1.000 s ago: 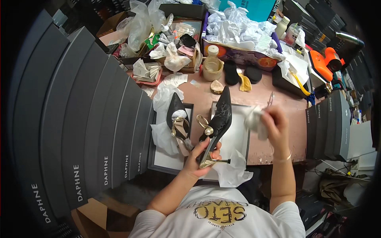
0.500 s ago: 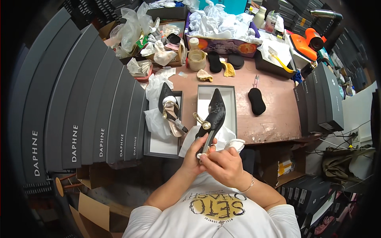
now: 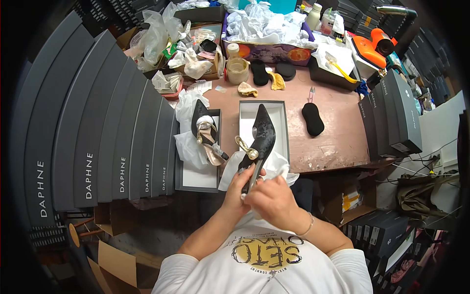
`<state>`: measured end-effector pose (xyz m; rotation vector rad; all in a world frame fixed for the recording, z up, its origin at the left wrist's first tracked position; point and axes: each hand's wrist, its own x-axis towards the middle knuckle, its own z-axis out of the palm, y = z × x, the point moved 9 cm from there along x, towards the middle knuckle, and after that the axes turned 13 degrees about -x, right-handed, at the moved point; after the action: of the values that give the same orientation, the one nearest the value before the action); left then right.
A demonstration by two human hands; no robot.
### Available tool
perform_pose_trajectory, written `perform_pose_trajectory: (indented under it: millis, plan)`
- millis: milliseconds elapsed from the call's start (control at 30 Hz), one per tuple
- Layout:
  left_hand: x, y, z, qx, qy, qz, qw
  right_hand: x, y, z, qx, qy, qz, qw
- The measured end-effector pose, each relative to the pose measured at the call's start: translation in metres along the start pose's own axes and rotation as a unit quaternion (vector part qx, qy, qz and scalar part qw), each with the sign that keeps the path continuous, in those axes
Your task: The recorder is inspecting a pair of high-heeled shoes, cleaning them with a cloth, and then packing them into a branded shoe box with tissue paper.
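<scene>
My left hand is closed around the heel part of a black pointed shoe with a gold ring and pearl ornament. The shoe's toe points away from me, over an open shoe box. My right hand is curled against the shoe's near end, gripping a white cloth; part of it sticks up blurred above the fingers. A matching shoe, with white stuffing under its strap, lies on white tissue paper in another open box to the left.
Tall stacked grey shoe boxes wall off the left; more boxes stand at right. On the table lie a black sponge, small snips, a jar and yellow scraps. An orange heat tool sits far right.
My right hand has turned, its back now more toward the view, and the white cloth has shifted left, partly behind the fingers. The shoe stays in my left hand; the whole view has moved slightly.
</scene>
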<state>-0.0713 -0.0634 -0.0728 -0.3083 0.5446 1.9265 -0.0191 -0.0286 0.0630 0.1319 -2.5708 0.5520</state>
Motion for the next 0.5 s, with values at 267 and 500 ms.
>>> perform_pose_trajectory:
  millis: [267,500]
  plan:
    - [0.0,-0.003,-0.013,-0.056,0.03,0.011,0.998,0.0,0.014,0.006,-0.044,0.021,0.011,0.999]
    - [0.0,0.009,-0.017,-0.062,0.045,0.045,0.996,0.004,0.077,0.01,0.191,0.031,0.218,0.956]
